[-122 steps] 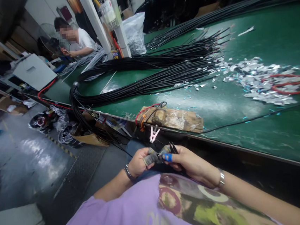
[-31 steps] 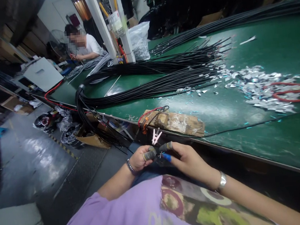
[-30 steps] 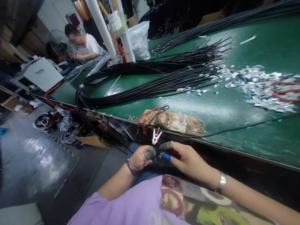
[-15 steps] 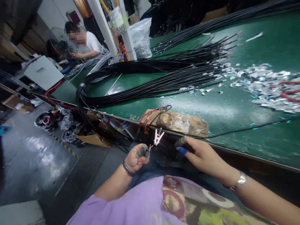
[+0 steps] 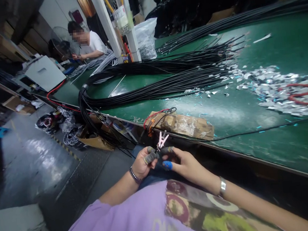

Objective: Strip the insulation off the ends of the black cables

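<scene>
My left hand (image 5: 144, 163), with grey coverings on its fingertips, is closed in a pinch on a thin cable end; a few fine wire tips show above the fingers. Close by on the right, my right hand (image 5: 184, 163) has its covered forefinger at the left fingertips and its blue-wrapped thumb held apart below. Whether it touches the wires is hard to see. Just above both hands, a pale pink clothespin (image 5: 162, 141) sticks out from the bench edge, near a wooden block (image 5: 190, 125) with an orange clamp (image 5: 150, 126) and red and black leads.
Bundles of black cables (image 5: 154, 90) lie across the green bench (image 5: 290, 149). Foil scraps (image 5: 274, 89) and a red cord loop (image 5: 304, 95) are on the right. A white post (image 5: 105, 22) rises behind. Another person (image 5: 92, 43) sits at the far left.
My right hand has moved left and in to meet my left hand, its thumb now apart from the forefinger. My left hand has shifted slightly right, nearer the clothespin.
</scene>
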Motion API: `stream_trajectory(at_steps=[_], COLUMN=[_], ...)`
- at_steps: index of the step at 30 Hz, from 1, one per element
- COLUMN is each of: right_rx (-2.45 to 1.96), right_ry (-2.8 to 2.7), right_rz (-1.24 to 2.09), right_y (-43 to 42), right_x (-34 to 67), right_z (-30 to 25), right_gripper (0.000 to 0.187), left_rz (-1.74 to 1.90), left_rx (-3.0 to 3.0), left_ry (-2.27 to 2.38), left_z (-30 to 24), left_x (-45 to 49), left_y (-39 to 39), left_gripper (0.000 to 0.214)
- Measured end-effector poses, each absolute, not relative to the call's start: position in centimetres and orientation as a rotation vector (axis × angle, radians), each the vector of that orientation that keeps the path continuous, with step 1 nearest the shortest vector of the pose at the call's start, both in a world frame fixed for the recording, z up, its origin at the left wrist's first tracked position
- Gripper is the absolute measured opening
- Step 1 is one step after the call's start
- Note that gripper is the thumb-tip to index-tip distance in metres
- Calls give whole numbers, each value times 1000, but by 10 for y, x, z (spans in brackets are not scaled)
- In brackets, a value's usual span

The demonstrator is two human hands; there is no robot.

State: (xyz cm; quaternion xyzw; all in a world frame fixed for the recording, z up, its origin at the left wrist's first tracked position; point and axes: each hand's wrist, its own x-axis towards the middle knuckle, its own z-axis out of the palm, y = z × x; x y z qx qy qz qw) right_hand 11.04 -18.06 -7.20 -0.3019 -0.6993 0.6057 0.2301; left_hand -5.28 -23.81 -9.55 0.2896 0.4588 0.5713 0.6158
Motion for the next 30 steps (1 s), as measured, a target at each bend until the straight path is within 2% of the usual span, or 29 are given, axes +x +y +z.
stream_trajectory(at_steps=[3,16,30], right_rx=[-827,-797,-797], right_ry=[-1901,-1914,-2212], right_rz=[1715,1671,1078], right_y=[-181,-184,-182], right_x=[107,105,114], right_z=[-75,-70,-66], right_gripper=[34,34,13], left_rz=[1292,1182,970], left_rx=[658,706,794], left_ry=[1090,1147,1216], left_z=[-102,-112,-99], left_x=[-54,-58,-57], left_y=[-244,-251,-248], left_gripper=[58,56,55])
